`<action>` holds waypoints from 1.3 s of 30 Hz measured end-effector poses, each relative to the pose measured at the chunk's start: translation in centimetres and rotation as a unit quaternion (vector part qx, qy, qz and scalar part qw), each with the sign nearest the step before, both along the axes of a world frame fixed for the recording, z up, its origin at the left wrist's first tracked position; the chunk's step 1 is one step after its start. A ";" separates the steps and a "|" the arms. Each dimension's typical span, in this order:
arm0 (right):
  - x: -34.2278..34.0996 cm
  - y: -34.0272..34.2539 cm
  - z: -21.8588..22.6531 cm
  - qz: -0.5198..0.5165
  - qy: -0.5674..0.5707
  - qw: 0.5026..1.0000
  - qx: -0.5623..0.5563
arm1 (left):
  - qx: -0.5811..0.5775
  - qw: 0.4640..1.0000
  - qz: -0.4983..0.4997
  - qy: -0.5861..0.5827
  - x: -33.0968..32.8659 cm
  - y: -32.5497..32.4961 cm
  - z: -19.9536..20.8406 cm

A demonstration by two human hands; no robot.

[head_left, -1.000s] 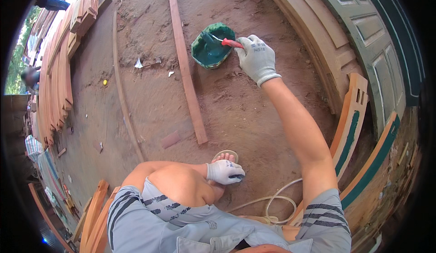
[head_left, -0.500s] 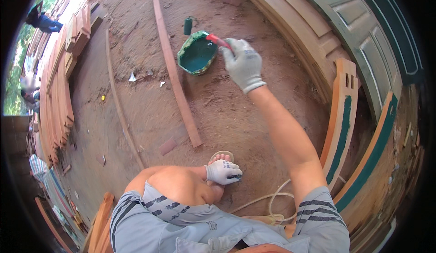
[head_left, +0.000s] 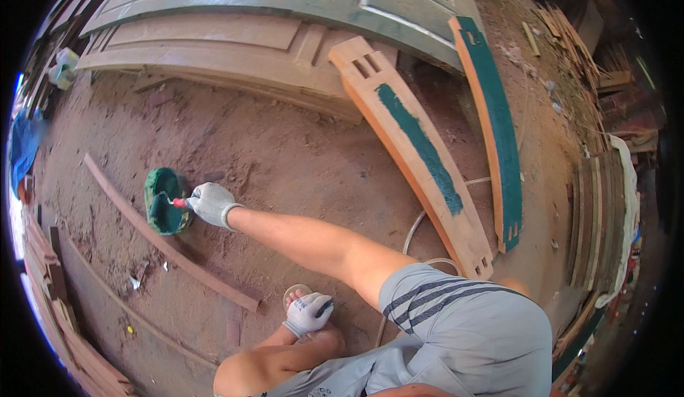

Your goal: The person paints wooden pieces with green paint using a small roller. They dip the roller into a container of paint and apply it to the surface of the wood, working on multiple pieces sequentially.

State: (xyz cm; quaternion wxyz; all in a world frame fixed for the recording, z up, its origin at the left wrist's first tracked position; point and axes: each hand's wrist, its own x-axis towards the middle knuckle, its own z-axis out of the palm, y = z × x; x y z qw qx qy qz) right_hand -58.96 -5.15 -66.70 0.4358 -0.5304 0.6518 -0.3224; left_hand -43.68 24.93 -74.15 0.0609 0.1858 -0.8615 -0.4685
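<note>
My right hand [head_left: 211, 204], in a pale glove, grips the red handle of a paint roller [head_left: 179, 203]. The roller's wire frame reaches down into a green-smeared paint tub [head_left: 187, 220], where dark green paint partly hides its head. My left hand [head_left: 308, 313], gloved too, is curled closed beside my sandalled foot [head_left: 293, 294]. Something dark shows at its fingers; I cannot make out whether it is held or part of the glove. To the right lies a slotted, curved wooden board [head_left: 385, 144] with a wet green strip [head_left: 420, 144] along its face.
Another curved board [head_left: 499, 140], coated green, lies farther right. Panelled doors [head_left: 320, 16] stretch across the far side. A thin wooden strip [head_left: 171, 244] lies on the dirt floor near the tub. A pale hose [head_left: 410, 236] loops by the board, and stacked slats [head_left: 595, 219] stand at right.
The view has swung to the right, so boards and doors come more into sight. My right hand has brought the roller from above the tub's far rim down into it. My left hand stays by the foot.
</note>
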 end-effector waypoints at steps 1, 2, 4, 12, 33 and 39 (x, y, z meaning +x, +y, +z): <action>-1.5 0.1 -1.1 -0.013 -0.119 0.993 0.013 | 0.000 1.000 -0.017 0.002 -0.9 0.1 0.0; -3.9 0.6 -3.2 -0.034 -0.233 0.972 0.022 | 0.000 0.999 -0.027 0.022 -2.3 0.3 0.2; -6.4 2.3 -3.9 -0.056 -0.419 0.904 0.061 | -0.002 0.999 -0.024 0.032 -2.7 0.7 0.7; -23.0 14.7 6.2 -0.069 -0.676 0.727 0.097 | 0.052 0.996 -0.051 -0.053 -2.0 -3.0 3.7; -44.4 28.3 10.5 -0.266 0.294 0.918 -0.021 | -0.235 0.960 -0.039 -0.149 -16.3 -8.2 37.4; -43.8 35.1 11.1 -0.257 0.274 0.926 0.034 | -0.073 0.966 -0.041 -0.243 -18.2 -9.4 35.3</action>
